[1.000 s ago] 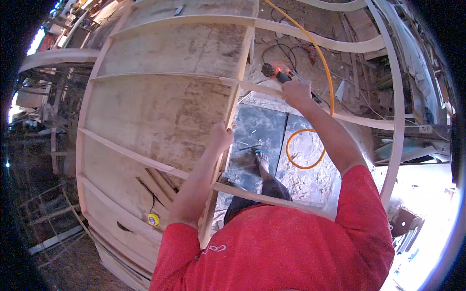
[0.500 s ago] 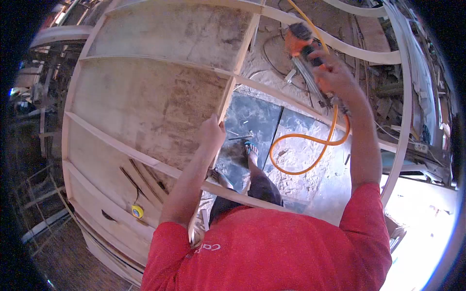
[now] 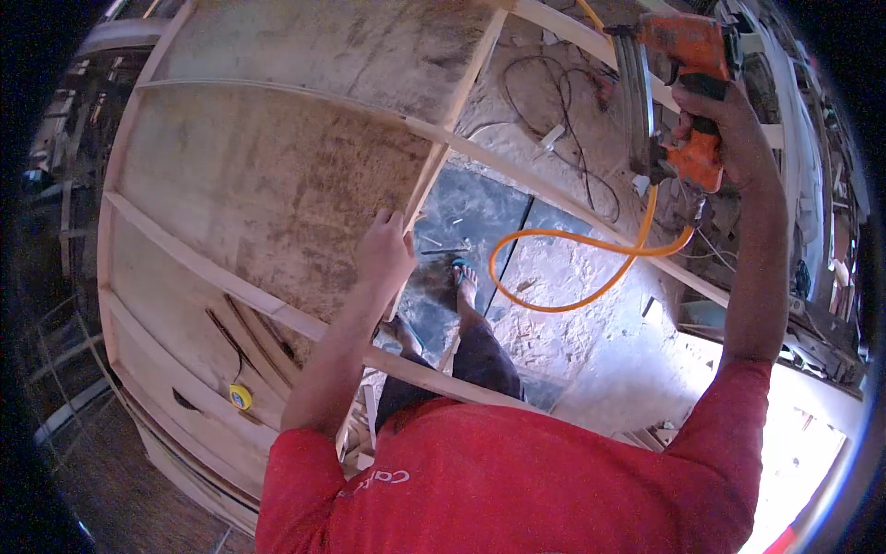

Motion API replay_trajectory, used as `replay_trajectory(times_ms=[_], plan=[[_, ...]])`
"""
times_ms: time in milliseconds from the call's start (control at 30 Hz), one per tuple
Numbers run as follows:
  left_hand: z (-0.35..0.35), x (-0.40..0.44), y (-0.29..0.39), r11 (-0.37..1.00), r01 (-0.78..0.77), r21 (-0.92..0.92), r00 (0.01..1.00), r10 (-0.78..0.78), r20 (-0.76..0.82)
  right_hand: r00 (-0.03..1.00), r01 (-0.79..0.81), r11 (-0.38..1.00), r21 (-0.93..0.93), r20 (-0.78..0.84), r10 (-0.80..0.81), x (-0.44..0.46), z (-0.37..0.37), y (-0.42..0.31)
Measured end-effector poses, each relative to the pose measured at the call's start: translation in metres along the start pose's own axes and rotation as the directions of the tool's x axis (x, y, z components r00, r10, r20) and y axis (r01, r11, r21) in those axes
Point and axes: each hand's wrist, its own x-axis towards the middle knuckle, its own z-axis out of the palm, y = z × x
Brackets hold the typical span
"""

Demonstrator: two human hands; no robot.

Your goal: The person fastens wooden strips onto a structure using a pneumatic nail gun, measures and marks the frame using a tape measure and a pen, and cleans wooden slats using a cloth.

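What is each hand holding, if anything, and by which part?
The right hand holds an orange nail gun by its handle. The left hand grips a wooden frame strip partway along its length.

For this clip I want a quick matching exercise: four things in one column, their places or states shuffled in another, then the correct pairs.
Things:
1. Nail gun
2. Tape measure
3. Hose
4. Left hand

Places or states:
A. Yellow, lying at the lower left of the picture
B. On the wooden rail beside the plywood panel
C. Held up in the right hand
D. Curving in an orange loop

Right pairs: 1-C, 2-A, 3-D, 4-B
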Motion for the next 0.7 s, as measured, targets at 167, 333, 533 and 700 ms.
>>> replay_trajectory(times_ms=[167, 333, 533, 700], plan=[[-0.006, 0.004, 0.001, 1.000, -0.020, 0.000, 0.999, 0.020, 0.043, 0.997, -0.071, 0.990, -0.125, -0.016, 0.070, 0.035, 0.014, 0.012], [-0.009, 0.007, 0.009, 0.999, 0.008, 0.041, 0.998, -0.010, 0.064, 0.980, -0.137, 0.956, -0.258, 0.105, 0.168, 0.073, 0.042, 0.011], [-0.016, 0.010, 0.015, 0.998, 0.031, 0.055, 0.993, -0.037, 0.110, 0.923, -0.048, 0.920, -0.390, 0.335, 0.190, 0.108, 0.063, 0.003], [-0.001, 0.010, 0.004, 0.999, -0.020, 0.031, 0.999, 0.019, 0.032, 0.813, -0.113, 0.921, -0.373, 0.499, 0.302, 0.128, 0.079, 0.006]])
